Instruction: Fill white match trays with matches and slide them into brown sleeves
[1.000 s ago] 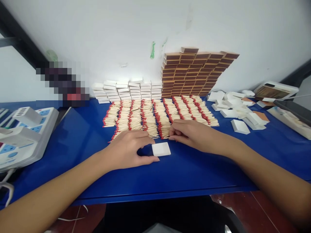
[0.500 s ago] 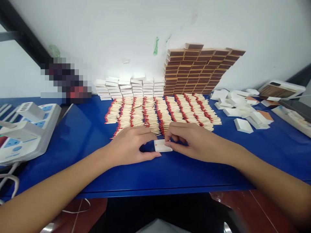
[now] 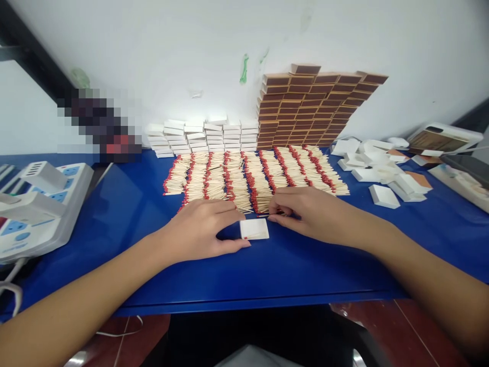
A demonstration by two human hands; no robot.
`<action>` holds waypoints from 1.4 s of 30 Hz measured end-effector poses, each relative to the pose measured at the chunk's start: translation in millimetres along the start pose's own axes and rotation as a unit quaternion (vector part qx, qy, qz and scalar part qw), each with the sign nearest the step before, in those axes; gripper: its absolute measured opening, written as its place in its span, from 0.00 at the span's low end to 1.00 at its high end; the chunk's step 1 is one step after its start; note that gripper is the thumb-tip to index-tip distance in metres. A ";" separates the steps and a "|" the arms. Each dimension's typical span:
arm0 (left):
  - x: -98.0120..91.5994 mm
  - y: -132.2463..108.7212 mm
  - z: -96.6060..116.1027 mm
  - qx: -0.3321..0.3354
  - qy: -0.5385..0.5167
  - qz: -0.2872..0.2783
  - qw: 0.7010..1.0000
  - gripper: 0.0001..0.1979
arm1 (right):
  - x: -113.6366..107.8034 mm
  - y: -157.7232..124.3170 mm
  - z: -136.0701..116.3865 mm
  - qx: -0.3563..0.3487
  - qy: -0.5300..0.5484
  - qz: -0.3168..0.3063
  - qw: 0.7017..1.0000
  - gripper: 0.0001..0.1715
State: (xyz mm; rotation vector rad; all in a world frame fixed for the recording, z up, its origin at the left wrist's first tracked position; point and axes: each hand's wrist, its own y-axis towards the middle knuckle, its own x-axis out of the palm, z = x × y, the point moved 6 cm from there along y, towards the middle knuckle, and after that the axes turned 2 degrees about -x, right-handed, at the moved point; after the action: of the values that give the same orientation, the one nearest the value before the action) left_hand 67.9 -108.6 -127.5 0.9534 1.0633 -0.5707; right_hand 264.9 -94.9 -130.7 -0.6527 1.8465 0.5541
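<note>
A blue table (image 3: 214, 280) is spanning the frame's middle. At centre, the left hand (image 3: 204, 229) is clamping a tray (image 3: 254, 229), the right hand (image 3: 305, 213) pinching a match (image 3: 263, 216).

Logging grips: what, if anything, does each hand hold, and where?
Right hand: a match, apparently pinched near its plain end. Left hand: the white tray, steadied at its left end.

The bare left forearm (image 3: 103, 280) reaches in from eight o'clock, and the left hand (image 3: 200, 229) sits back upward, its thumb (image 3: 235, 246) and forefinger (image 3: 231, 218) parted in a C facing three. The right forearm (image 3: 424, 265) enters from four; the right hand (image 3: 305, 214) points toward nine, fingers (image 3: 280, 198) curled. Whether either hand is pinching, I can't quite tell.
</note>
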 end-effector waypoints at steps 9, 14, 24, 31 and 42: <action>0.3 -0.3 1.9 0.003 -0.011 0.000 1.000 0.16 | 1.0 1.7 -1.5 -0.001 -0.008 -0.002 1.000 0.10; 1.0 0.8 0.5 -0.014 -0.013 -0.009 1.000 0.16 | -7.6 -0.8 -4.9 -0.008 -0.023 0.037 0.999 0.07; 1.4 1.5 -0.7 -0.030 -0.007 -0.008 1.000 0.15 | -3.9 0.1 -29.9 -0.043 0.053 0.057 0.996 0.07; 0.2 2.4 -1.3 -0.022 -0.007 -0.003 1.000 0.15 | -10.2 0.0 -25.9 -0.061 0.043 0.086 0.993 0.09; 1.7 1.5 -0.5 -0.016 -0.003 -0.007 1.000 0.18 | -6.2 1.2 10.6 0.018 -0.042 0.027 0.999 0.07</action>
State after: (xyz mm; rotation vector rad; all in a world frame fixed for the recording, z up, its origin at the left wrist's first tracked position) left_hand 69.5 -107.3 -128.6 0.9171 1.0706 -0.5666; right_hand 273.3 -86.1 -128.4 -0.5494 1.7956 0.5733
